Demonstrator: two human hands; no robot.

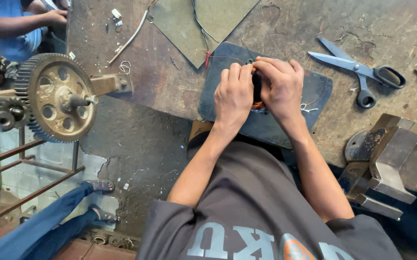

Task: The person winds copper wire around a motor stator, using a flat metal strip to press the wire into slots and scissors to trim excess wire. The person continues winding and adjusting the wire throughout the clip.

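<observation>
Two hands work on a small coil on a dark board.

Left hand [232, 96] and right hand [280, 86] are pressed together around a dark coil [257, 98] with orange wire, fingers curled on it, upon the board [266, 123] at the counter [170, 82] edge. Farther right lie scissors [360, 70]; farther left, a gear [57, 98].

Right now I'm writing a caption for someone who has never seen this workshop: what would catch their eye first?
First, the two hands pressed together mid-bench, the left hand and right hand working a small dark part with orange wire on a dark plate. Next, the big toothed gear wheel jutting out at the left edge. Then the scissors lying open at upper right, above a metal vise.
</observation>
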